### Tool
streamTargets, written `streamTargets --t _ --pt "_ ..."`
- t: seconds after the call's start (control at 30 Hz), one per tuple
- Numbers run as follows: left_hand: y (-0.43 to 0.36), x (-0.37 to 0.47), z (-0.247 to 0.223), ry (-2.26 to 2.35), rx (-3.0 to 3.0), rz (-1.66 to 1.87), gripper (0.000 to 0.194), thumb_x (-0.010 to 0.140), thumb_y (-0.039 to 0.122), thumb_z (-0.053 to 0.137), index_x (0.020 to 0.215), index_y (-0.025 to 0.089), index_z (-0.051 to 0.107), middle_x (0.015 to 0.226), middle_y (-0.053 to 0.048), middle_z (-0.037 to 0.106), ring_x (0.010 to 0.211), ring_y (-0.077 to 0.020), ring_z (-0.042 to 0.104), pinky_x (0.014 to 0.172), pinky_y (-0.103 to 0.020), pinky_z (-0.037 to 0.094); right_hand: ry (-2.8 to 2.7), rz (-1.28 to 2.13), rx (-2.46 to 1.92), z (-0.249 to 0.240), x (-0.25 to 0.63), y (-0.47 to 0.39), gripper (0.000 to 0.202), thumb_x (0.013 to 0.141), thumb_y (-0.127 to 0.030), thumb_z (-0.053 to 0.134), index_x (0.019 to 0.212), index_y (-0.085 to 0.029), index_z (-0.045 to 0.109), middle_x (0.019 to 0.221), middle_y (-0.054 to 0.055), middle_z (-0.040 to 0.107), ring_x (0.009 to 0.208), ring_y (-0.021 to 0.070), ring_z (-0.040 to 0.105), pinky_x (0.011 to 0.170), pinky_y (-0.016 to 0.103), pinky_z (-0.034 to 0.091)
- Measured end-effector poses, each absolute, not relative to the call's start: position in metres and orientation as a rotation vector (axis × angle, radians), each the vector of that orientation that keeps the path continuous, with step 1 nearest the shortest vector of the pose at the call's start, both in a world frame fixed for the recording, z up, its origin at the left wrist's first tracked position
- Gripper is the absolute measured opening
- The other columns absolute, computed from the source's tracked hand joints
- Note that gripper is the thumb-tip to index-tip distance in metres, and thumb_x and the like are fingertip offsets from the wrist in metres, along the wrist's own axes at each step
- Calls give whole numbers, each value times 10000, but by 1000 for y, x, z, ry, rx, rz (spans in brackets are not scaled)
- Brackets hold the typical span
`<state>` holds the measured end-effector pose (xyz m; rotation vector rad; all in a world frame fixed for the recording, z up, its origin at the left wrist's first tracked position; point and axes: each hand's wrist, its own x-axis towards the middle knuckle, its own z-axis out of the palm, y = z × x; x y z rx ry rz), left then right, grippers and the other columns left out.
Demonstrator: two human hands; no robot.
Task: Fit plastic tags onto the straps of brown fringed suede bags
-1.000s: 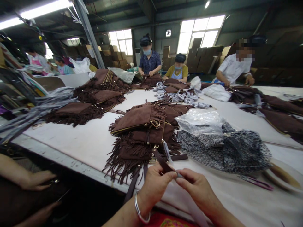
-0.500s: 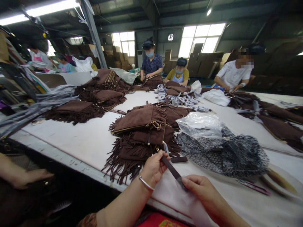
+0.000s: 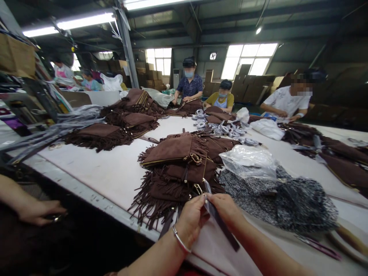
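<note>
My left hand [image 3: 191, 218], with a silver bangle at the wrist, pinches a dark brown strap [image 3: 225, 226] near its upper end. Right beside it, my right hand [image 3: 225, 207] is closed on the same part, fingertips touching the left's. The strap's loose end slants down to the right, with a pale thin wrapping [image 3: 244, 258] hanging along it. Just beyond my fingers is a gold clasp [image 3: 198, 188] by the stacked brown fringed bags [image 3: 172, 151]. What lies between the fingertips is partly hidden.
A clear plastic bag [image 3: 248, 161] and black-and-white cloth [image 3: 304, 203] lie right of the bags. Pink-handled snips [image 3: 319, 247] rest near the right edge. More fringed bags [image 3: 97, 134] are at left. A co-worker's hand [image 3: 40, 211] is at lower left; several people work across the table.
My right hand has slid from the strap's lower part up to meet my left hand, freeing the lower end. The view has shifted slightly, so the scene sits lower and further right.
</note>
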<state>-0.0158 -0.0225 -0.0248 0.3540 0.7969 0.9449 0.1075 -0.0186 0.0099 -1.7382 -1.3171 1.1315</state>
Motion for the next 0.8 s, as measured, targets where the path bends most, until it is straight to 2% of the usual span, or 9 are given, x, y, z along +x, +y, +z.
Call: streamTargets --t 0.17,0.3,0.43,0.63,0.8 --pt "-15 -31 -19 810 235 970 284 814 409 644 858 129 633 857 -89 686 748 -172 651 694 -285 505 -1314 1125 -1740 3 107 -26 436 732 -555 498 533 -168 538 539 -6 466 538 128 379 504 256 279" --pt "-4 -26 -14 865 141 1044 197 836 335 635 895 147 626 798 -54 673 675 -153 650 655 -286 524 -1356 1111 -1762 6 111 -32 442 738 -559 490 533 -169 536 540 -8 454 543 130 381 506 255 276" --pt "0 -20 -16 896 149 1075 129 834 266 635 823 138 623 716 -26 641 605 -126 622 599 -261 521 -1454 1031 -1823 11 113 -33 484 756 -570 451 553 -155 594 551 7 499 568 150 438 524 257 304" --pt "-8 -20 -18 912 237 1118 113 772 239 677 800 135 642 710 -41 656 630 -139 624 583 -250 509 -1547 881 -1820 8 110 -18 508 804 -538 420 582 -151 663 582 27 613 613 177 541 551 251 353" --pt "-13 -20 -11 961 274 1117 109 736 211 671 809 130 663 738 -44 652 645 -130 598 563 -235 481 -1675 755 -1857 6 100 7 476 821 -472 413 557 -157 653 558 39 628 565 168 544 530 255 330"
